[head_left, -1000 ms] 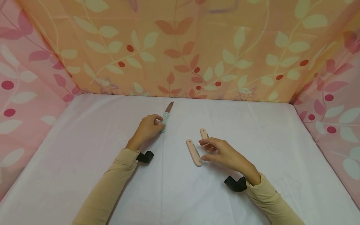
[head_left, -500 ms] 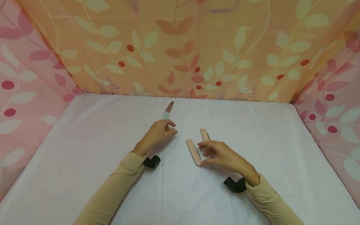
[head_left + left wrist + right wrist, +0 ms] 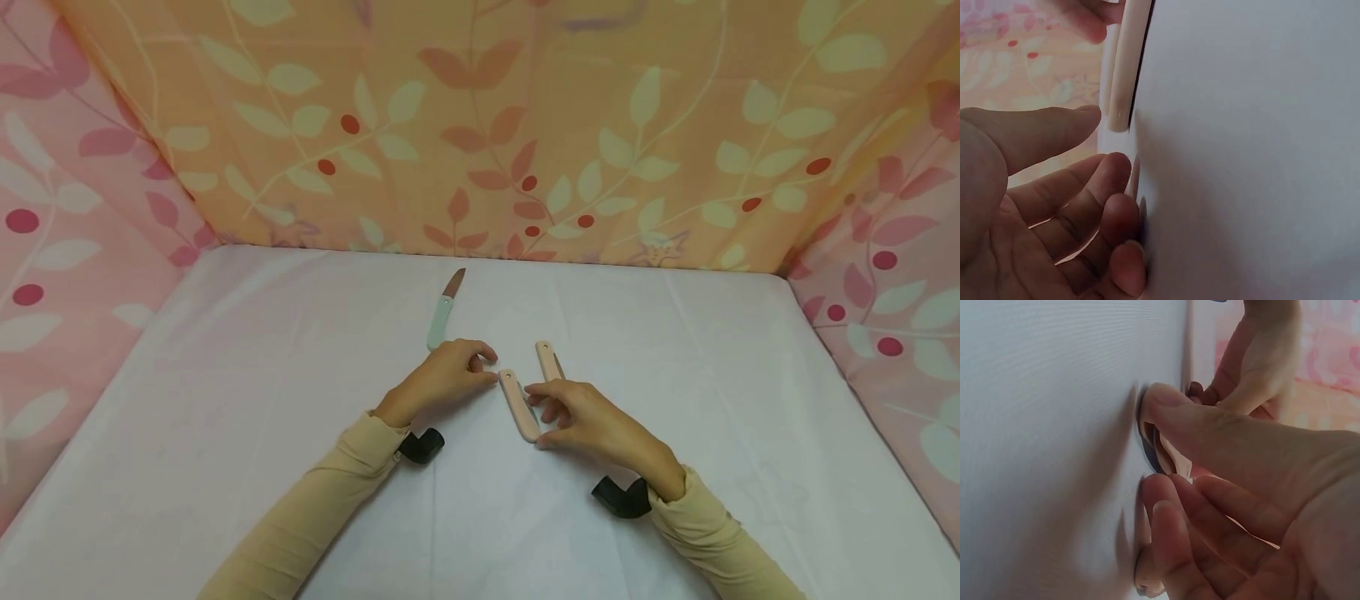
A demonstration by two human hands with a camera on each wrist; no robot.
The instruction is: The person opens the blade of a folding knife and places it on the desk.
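A: What's farthest left?

B: The mint-handled knife, unfolded on the white cloth, blade pointing away. The left hand overlaps its handle end in the head view, so a careless backward sweep could spin it.

A: And that hand?

B: It holds nothing. Thumb and fingers leave a modest gap, tips beside the upper end of the near pink knife. I can't tell whether they touch.

A: The risk there?

B: That knife lies flat, looking folded, between both hands. The handle seems smooth; a pinch at the very end could slip. A blade edge seems to run along its right side, so fingers closing there could meet metal.

A: Next along?

B: The far pink knife, partly hidden behind the right hand, a grey blade sliver showing. Crowded like that, a stray knuckle could shove it.

A: And the right hand itself?

B: Curved, moderately spread, thumb tip by the near knife's lower end. No firm hold shows; contact I can't confirm. Uneven pulling by two hands could twist the knife loose.
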